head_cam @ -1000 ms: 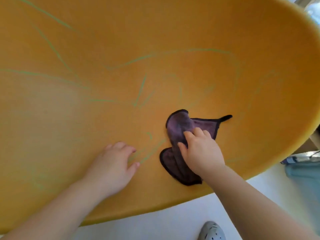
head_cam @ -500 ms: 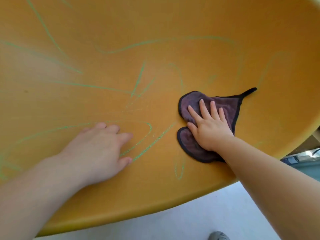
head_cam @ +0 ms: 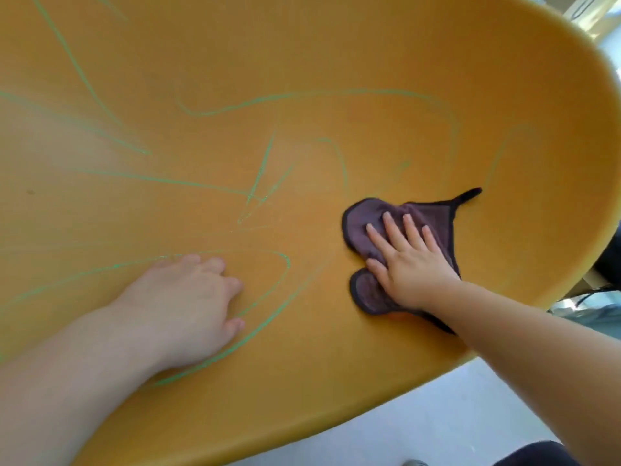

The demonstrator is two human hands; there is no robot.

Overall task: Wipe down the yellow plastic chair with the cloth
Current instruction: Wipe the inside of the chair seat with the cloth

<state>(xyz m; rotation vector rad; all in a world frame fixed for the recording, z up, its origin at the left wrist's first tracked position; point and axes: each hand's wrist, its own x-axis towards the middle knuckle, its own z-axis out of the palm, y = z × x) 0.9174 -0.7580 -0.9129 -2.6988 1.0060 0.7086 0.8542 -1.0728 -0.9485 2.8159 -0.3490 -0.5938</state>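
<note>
I see soft, bright daylight on the curved yellow plastic chair seat (head_cam: 302,62), a pale, washed-out glare on its left side, wide-angle bending along its rim, and everything slightly soft.

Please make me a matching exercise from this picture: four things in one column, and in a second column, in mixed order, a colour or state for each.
Column one
1. cloth
2. left hand
3. right hand
4. scribbled lines

Column two
A. green, drawn across the chair
B. pressed flat on the cloth, fingers spread
C. purple with a dark edge
D. resting on the chair, holding nothing

Pairs: 1-C, 2-D, 3-B, 4-A
</note>
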